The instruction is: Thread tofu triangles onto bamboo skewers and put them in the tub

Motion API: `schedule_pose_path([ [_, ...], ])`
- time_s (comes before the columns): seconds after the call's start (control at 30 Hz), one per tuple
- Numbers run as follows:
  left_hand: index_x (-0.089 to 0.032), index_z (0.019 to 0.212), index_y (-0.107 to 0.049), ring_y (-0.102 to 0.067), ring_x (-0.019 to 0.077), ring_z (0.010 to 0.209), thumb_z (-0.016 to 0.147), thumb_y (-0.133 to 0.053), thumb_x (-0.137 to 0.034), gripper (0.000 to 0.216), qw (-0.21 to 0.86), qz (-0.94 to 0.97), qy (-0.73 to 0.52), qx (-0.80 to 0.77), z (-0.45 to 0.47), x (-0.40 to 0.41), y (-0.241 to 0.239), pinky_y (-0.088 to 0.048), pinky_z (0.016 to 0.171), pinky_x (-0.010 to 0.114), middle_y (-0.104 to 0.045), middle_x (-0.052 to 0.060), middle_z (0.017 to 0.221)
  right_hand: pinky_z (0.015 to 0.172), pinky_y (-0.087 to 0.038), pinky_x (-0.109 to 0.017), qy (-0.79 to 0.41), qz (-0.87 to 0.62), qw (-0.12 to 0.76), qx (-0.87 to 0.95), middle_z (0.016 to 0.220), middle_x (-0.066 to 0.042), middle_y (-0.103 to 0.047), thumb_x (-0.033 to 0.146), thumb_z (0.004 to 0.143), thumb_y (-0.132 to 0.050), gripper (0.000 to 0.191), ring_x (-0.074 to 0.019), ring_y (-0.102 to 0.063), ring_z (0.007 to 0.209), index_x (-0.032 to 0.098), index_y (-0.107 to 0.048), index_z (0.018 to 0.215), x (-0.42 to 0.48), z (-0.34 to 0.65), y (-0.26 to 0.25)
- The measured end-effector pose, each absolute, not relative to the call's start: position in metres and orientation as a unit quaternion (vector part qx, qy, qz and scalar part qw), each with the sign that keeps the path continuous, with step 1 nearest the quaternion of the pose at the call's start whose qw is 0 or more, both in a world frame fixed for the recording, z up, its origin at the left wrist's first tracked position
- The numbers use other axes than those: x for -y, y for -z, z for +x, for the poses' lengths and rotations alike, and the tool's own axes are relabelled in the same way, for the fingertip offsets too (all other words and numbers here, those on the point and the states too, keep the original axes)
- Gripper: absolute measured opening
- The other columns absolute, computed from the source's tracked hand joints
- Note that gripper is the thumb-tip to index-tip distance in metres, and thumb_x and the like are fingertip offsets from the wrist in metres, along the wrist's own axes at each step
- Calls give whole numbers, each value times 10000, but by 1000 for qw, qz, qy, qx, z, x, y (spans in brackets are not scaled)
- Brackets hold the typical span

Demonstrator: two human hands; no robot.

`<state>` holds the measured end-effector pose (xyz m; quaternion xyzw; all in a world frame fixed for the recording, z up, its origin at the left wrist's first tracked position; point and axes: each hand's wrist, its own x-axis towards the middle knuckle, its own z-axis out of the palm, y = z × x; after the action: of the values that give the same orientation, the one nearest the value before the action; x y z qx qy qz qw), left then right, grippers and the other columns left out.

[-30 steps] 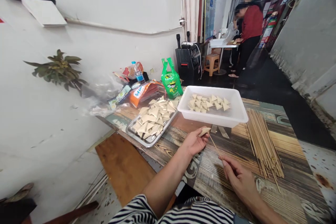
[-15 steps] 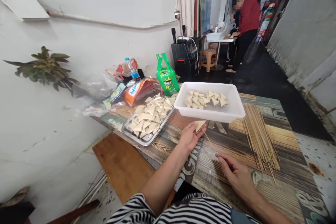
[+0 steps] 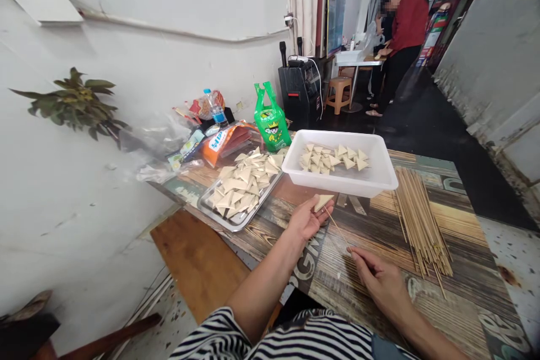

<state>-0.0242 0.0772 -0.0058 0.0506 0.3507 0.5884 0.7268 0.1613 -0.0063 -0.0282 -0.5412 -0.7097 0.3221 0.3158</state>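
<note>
My left hand (image 3: pixel 307 219) is closed on a pale triangular tofu-skin piece (image 3: pixel 324 201), thumb on top and fingers beneath. Between thumb and finger, my right hand (image 3: pixel 377 273) pinches the lower end of a thin wooden skewer (image 3: pixel 337 228). The skewer's upper end meets the triangle's lower edge; whether it has pierced it I cannot tell. To the left, a metal tray (image 3: pixel 237 228) carries a heap of similar triangles (image 3: pixel 242 185). Beyond my hands, a white plastic tub (image 3: pixel 340 184) contains several skewered triangles (image 3: pixel 314 158). A pile of bare skewers (image 3: pixel 422 225) lies on the right.
The wood-patterned table (image 3: pixel 358 309) holds a green plastic bag (image 3: pixel 272 124), an orange package (image 3: pixel 223 143) and a water bottle (image 3: pixel 218 112) at the back left. A black speaker (image 3: pixel 299 93) stands behind. Farther off, a person in red (image 3: pixel 408 22) bends over another table.
The view has shifted slightly, so the surroundings sit a little farther right. Both hands keep nearly the same pose, with the skewer still against the triangle.
</note>
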Motion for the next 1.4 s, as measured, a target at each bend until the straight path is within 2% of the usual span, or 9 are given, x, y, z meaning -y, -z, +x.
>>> schedule_pose_path([
  [0.17,-57,854,-569,-638,202,827,772,-565,-160,132,727,49,-588,-352,-25,-77,5,-529,732,291,-656,142,862,735,-509,-252,-324,-541,315,709,924,-34,-697,388,831,-449,313,-178,-651,826,205,-663,967,6,161,29],
  [0.53,-77,903,-566,-642,193,806,777,-550,-172,159,733,87,-567,-366,-23,-76,4,-520,747,306,-659,129,851,510,-496,-209,-313,-544,333,703,686,-25,-705,430,810,-454,356,-170,-653,626,200,-694,939,6,160,23],
  [0.63,-78,910,-574,-644,195,796,783,-537,-175,164,738,99,-560,-363,-24,-75,3,-518,744,307,-658,129,843,535,-504,-214,-318,-545,329,703,719,-29,-709,427,811,-454,354,-170,-656,636,200,-691,944,6,160,24],
  [0.87,-84,907,-583,-639,217,823,759,-565,-177,176,741,117,-551,-365,-20,-71,2,-501,785,340,-655,131,850,723,-512,-258,-320,-544,332,701,888,-60,-703,426,824,-436,365,-188,-657,785,178,-674,947,5,161,25],
  [1.1,-87,919,-580,-634,223,833,747,-585,-181,196,749,130,-553,-342,-16,-65,0,-478,831,400,-657,125,859,743,-511,-271,-301,-549,332,706,934,-72,-693,396,839,-412,348,-195,-651,843,177,-654,960,7,159,26],
  [1.4,-82,943,-582,-628,232,851,762,-574,-206,219,765,145,-544,-314,-14,-64,5,-454,854,443,-657,126,856,733,-507,-257,-295,-542,347,706,921,-77,-693,371,846,-400,327,-181,-652,816,167,-632,954,8,156,24],
])
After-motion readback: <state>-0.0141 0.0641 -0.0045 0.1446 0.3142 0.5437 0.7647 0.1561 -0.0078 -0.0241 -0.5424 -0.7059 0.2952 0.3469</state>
